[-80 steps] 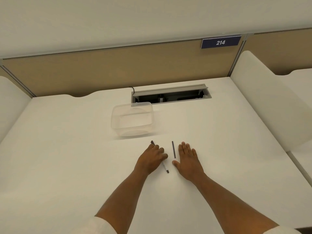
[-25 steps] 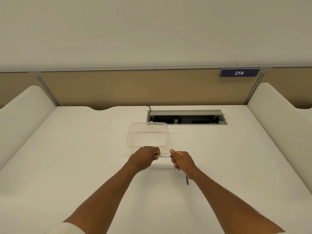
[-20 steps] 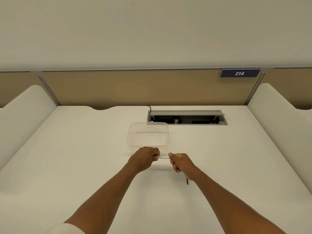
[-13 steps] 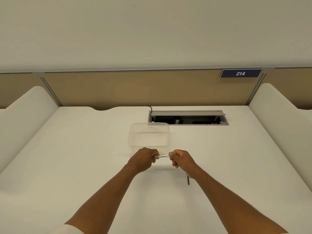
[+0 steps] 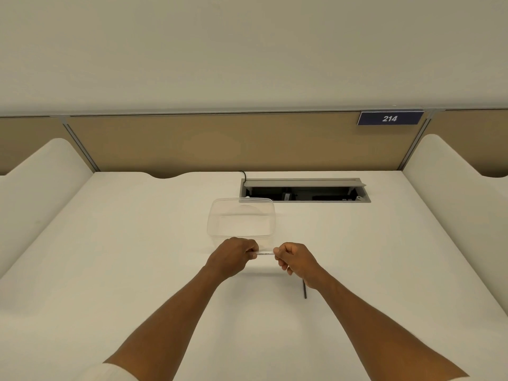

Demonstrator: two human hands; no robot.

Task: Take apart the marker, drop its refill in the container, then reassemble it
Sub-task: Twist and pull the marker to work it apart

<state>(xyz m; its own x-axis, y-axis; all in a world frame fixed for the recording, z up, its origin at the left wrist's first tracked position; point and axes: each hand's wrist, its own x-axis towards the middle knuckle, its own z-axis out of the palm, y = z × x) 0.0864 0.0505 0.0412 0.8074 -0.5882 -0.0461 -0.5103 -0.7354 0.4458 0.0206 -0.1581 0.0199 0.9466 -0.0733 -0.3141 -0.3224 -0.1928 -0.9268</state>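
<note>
Both hands were raised just above the white desk [image 5: 110, 270], near its middle, and held a thin pale marker [image 5: 265, 253] horizontally between them. The left hand [image 5: 233, 257] was curled closed around the marker's left end; the right hand [image 5: 295, 259] was likewise curled, its fingertips [image 5: 276, 251] pinching the right end. Only a short stretch of the barrel showed between the two fists. Whether the marker was joined or partly pulled apart could not be told.

A clear plastic container [image 5: 220, 229] stood open on the desk directly behind the hands, toward the far edge, with nothing visible inside it. A thin dark rod [image 5: 304, 291] lay on the desk beside the right wrist, partly hidden by it, running toward the near edge.

Behind the container, a grey cable tray [image 5: 302, 182] was recessed into the desk close to the far edge. On the tan partition [image 5: 220, 144] beyond, a blue plate [image 5: 390, 118] read 214.
</note>
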